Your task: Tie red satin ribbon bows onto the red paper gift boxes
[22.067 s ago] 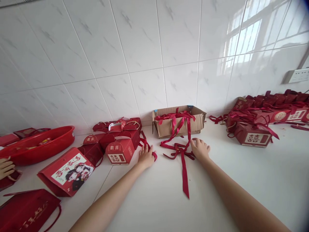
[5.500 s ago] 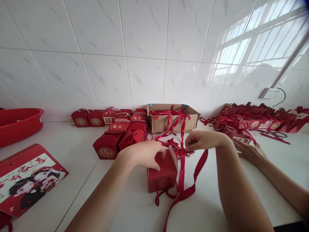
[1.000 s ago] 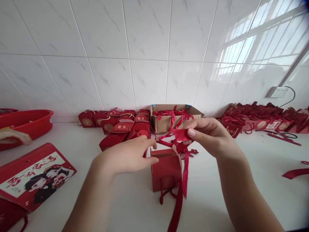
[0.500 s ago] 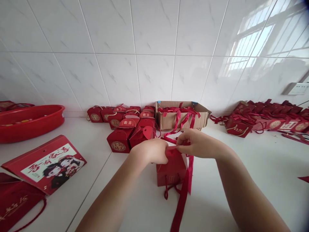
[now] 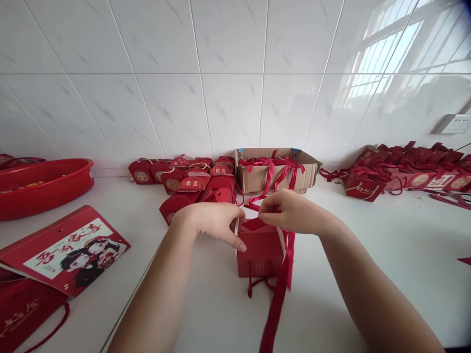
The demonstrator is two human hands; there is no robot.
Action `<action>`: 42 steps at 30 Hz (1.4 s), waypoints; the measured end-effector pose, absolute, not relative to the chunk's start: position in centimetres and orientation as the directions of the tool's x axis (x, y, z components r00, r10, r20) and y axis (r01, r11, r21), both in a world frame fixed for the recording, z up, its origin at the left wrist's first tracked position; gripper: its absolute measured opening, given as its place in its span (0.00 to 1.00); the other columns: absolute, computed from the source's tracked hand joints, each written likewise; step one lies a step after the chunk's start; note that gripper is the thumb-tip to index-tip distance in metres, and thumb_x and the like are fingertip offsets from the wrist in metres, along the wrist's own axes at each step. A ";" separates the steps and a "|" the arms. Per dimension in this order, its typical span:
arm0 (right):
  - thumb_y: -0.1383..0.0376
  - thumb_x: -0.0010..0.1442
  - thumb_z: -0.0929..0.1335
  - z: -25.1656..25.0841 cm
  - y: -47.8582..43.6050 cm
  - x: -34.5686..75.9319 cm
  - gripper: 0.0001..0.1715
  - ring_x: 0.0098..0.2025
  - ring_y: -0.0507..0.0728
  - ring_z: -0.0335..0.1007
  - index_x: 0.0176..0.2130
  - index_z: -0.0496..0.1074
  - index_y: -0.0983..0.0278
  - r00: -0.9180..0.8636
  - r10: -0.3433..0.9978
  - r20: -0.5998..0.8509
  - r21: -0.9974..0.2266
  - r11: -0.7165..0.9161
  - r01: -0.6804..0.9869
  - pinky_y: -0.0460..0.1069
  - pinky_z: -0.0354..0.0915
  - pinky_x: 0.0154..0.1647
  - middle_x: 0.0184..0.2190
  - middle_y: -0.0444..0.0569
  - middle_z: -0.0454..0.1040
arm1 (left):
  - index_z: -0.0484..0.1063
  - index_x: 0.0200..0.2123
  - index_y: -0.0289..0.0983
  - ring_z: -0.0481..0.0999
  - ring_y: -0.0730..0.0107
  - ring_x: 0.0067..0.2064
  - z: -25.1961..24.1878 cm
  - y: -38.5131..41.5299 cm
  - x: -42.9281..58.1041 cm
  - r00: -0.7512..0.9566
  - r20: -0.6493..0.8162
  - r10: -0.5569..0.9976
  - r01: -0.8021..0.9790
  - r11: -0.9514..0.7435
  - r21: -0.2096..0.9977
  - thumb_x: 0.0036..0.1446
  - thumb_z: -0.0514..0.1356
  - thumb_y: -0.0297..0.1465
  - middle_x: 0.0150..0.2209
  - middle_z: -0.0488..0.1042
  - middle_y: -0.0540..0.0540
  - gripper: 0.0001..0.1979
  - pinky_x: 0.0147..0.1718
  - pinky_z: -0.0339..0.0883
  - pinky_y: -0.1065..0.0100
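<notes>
Take box by sides: probably light, stiff, easily dented. Spread at left edge with left hand; pinching seemingly soft, slippery ribbon with right hand.

1) The long dark-red satin ribbon runs off the bottom edge
2) The bare left hand partly covers the left edge of the small red cardboard box, whose side print is too small to read
3) The bare right hand hides what its fingertips meet, ribbon or flap
4) The shallow red plastic basin is cut off at left, its wall hiding most contents
5) The pointed red scrap is cut off at right
</notes>
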State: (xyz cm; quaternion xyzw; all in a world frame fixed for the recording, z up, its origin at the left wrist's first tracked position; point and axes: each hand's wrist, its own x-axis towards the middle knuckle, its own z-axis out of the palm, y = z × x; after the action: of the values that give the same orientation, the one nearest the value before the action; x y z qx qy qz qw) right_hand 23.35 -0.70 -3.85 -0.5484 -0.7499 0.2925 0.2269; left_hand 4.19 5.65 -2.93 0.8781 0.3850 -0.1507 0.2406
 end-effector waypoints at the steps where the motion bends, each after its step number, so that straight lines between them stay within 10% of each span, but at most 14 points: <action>1: 0.67 0.49 0.63 -4.0 -0.6 23.2 0.06 0.19 0.47 0.50 0.22 0.67 0.64 -0.287 0.958 0.024 -0.684 0.225 0.694 0.45 0.47 0.17 0.17 0.39 0.59 | 0.68 0.39 0.41 0.72 0.66 0.31 -2.9 5.7 4.2 0.664 -0.449 0.598 0.744 -0.588 0.316 0.39 0.64 0.50 0.33 0.74 0.49 0.26 0.24 0.61 0.69; 42: 0.66 0.50 0.63 -6.3 0.9 21.4 0.07 0.22 0.49 0.57 0.23 0.68 0.64 -0.268 0.961 0.063 -0.656 0.242 0.715 0.45 0.50 0.20 0.20 0.42 0.67 | 0.66 0.44 0.42 0.72 0.64 0.32 -3.0 5.8 4.4 0.689 -0.416 0.593 0.721 -0.617 0.315 0.41 0.62 0.47 0.35 0.73 0.48 0.27 0.25 0.60 0.69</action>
State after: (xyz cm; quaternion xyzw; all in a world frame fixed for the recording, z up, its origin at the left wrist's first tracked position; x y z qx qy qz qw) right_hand 21.36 0.90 -6.34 -0.5574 -0.7520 0.2614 0.2356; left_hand 4.42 5.79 -2.98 0.8887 0.3698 -0.1366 0.2341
